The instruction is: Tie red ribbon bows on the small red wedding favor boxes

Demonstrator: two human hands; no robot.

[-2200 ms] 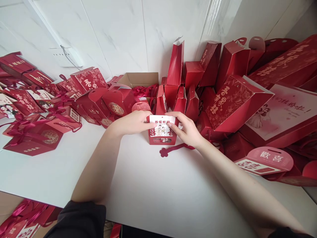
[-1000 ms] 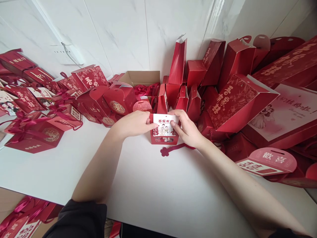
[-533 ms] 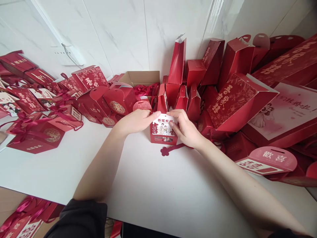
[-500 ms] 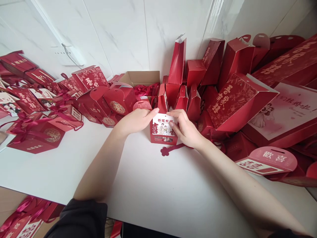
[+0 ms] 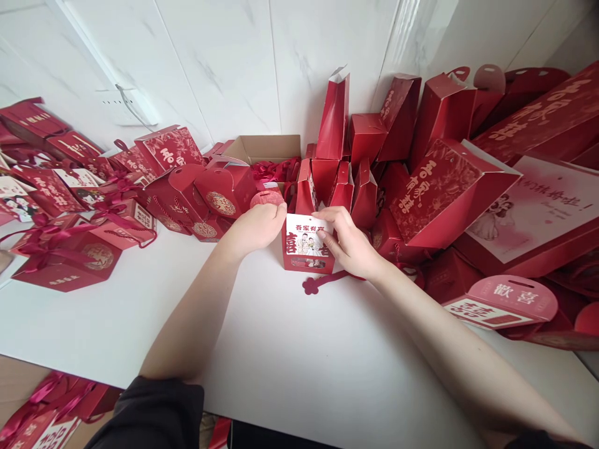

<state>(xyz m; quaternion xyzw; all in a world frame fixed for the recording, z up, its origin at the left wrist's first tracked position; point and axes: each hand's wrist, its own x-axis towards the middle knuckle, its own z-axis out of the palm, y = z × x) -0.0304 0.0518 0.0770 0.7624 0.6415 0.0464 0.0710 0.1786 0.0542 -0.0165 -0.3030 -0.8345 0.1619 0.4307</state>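
A small red gift box [image 5: 309, 264] stands upright on the white table [image 5: 281, 349]. Its pale front panel carries a drawn couple and red characters, with a cut-out window below. My right hand [image 5: 350, 244] grips its upper right side, thumb on the front panel and fingers behind the top edge. At the box's upper left corner is my left hand [image 5: 260, 229], its fingers closed; whatever they hold, if anything, is hidden. A dark red strip with a flower-shaped end [image 5: 310, 285] lies on the table in front of the box, partly under my right hand.
Red gift boxes with ribbons [image 5: 70, 255] crowd the left side. Tall red boxes [image 5: 333, 118] and a large gift bag [image 5: 449, 193] fill the back and right. An open cardboard carton [image 5: 266, 146] with red ribbon stands by the wall.
My left hand has drawn slightly left, and its thumb no longer reaches over the top of the gift box. My right hand keeps its grip. The whole view has shifted slightly.
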